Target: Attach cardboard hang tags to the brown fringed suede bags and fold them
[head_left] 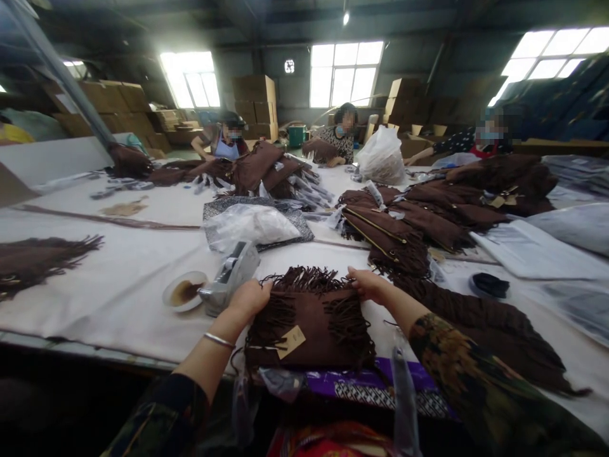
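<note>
A brown fringed bag (311,324) lies at the table's near edge, its fringe spread along the top and both sides. A tan tag (291,341) rests on its front. My left hand (252,296), with a silver bangle at the wrist, is closed on the bag's upper left corner. At the upper right corner my right hand (366,284) pinches the bag's fringed edge. Beside my left hand stand a grey tape dispenser (231,276) and a round dish (172,293) with something brown in it. Purple printed plastic (333,383) shows below the bag.
Piles of brown fringed bags (266,168) (419,212) cover the table's middle and right. Clear plastic (254,225) lies ahead, and a black round object (490,285) at right. Three people sit across the white table (143,273). Another brown fringed piece (42,257) is at far left.
</note>
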Action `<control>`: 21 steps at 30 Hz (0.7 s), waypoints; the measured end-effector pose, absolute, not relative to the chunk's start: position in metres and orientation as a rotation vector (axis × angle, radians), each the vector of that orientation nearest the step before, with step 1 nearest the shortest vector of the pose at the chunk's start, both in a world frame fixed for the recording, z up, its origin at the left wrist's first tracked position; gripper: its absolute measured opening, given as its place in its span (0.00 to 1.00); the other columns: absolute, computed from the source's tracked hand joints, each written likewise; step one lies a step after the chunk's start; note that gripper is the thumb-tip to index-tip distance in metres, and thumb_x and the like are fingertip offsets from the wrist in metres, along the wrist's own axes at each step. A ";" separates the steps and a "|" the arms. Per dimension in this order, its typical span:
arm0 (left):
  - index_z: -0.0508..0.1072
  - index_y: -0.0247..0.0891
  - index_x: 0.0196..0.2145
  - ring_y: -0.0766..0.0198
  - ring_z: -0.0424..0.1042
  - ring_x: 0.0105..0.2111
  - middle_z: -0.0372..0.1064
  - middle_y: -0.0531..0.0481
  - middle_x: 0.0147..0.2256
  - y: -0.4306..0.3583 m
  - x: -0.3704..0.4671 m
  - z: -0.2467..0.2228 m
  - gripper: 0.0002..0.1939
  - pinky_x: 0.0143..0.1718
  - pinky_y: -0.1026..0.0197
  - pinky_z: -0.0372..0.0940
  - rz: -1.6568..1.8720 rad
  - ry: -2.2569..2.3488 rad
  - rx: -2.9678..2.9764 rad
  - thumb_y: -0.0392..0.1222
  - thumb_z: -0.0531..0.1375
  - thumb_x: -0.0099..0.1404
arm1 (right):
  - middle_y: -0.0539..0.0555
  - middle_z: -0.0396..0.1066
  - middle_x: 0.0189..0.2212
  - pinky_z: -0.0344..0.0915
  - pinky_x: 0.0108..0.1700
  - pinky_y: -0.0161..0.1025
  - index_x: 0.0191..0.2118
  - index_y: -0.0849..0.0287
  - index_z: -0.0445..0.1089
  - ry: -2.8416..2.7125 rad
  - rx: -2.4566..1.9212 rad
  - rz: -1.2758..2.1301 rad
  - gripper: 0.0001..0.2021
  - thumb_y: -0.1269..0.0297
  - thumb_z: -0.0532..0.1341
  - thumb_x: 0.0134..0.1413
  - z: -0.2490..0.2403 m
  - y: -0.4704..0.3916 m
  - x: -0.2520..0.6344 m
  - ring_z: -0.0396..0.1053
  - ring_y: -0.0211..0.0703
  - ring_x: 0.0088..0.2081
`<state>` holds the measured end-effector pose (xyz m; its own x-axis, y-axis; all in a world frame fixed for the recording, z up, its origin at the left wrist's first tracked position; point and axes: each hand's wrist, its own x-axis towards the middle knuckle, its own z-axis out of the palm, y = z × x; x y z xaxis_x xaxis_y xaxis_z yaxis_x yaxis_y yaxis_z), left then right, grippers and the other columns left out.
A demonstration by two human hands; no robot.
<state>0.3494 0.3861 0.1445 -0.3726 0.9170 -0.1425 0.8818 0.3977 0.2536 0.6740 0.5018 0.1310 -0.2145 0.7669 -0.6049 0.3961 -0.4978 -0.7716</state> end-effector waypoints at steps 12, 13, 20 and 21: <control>0.72 0.27 0.54 0.42 0.68 0.56 0.70 0.27 0.54 0.452 0.386 0.147 0.34 0.57 0.50 0.60 0.275 2.045 1.792 0.60 0.51 0.66 | 0.56 0.75 0.27 0.70 0.37 0.43 0.44 0.60 0.70 -1.395 -1.608 2.054 0.22 0.47 0.48 0.67 0.135 0.524 0.632 0.73 0.46 0.29; 0.72 0.27 0.54 0.42 0.67 0.57 0.69 0.28 0.55 0.458 0.389 0.149 0.34 0.58 0.51 0.59 0.282 1.992 1.791 0.60 0.51 0.66 | 0.57 0.76 0.28 0.71 0.37 0.43 0.42 0.60 0.71 -1.395 -1.590 2.080 0.23 0.47 0.48 0.67 0.134 0.525 0.628 0.73 0.46 0.29; 0.72 0.31 0.57 0.50 0.69 0.56 0.68 0.36 0.58 0.480 0.407 0.140 0.35 0.57 0.56 0.62 0.374 1.756 1.698 0.63 0.53 0.65 | 0.59 0.78 0.30 0.73 0.42 0.46 0.37 0.63 0.73 -1.485 -1.396 2.129 0.23 0.48 0.52 0.66 0.136 0.528 0.606 0.75 0.47 0.30; 0.71 0.31 0.57 0.50 0.70 0.56 0.68 0.37 0.58 0.479 0.408 0.139 0.35 0.57 0.56 0.63 0.435 1.694 1.647 0.62 0.54 0.65 | 0.59 0.78 0.32 0.72 0.44 0.46 0.39 0.63 0.74 -1.506 -1.352 2.103 0.22 0.48 0.53 0.65 0.138 0.527 0.604 0.75 0.47 0.32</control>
<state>0.4077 0.4792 0.1386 0.0783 0.9626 -0.2595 0.7188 0.1259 0.6837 0.6041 0.5266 0.1381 -0.5514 0.6315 -0.5451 0.3127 -0.4494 -0.8368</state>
